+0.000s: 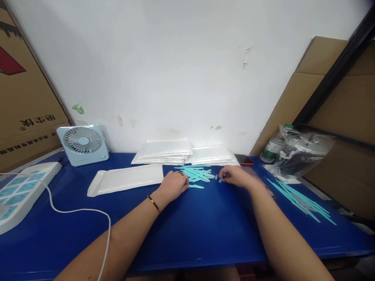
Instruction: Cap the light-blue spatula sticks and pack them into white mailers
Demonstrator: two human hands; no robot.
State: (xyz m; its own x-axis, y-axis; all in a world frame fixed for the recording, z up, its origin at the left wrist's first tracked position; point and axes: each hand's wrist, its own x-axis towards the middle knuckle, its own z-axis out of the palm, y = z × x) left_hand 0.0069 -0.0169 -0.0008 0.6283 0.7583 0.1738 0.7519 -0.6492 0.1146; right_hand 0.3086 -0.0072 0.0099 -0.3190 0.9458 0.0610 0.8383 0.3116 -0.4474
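A loose pile of thin teal plastic sticks (199, 173) lies on the blue table between my hands. At the pile's left edge, my left hand (175, 185) rests low with its fingers closed, and one separate teal stick (197, 186) juts out from the fingertips. My right hand (236, 175) is just right of the pile. Its thumb and fingers pinch a small translucent whitish piece (221, 179). Another small whitish piece (216, 176) lies beside it, toward the pile. What the curled fingers hide of both hands' hold cannot be seen.
A white padded mailer (129, 179) lies left of my hands; stacked mailers (164, 150) line the wall. Further left are a light blue fan (83, 144), a power strip (20, 191) and its cable (82, 210). Rightward are a phone (243, 159), bottle (270, 151), plastic bag (304, 150) and longer teal strips (301, 201).
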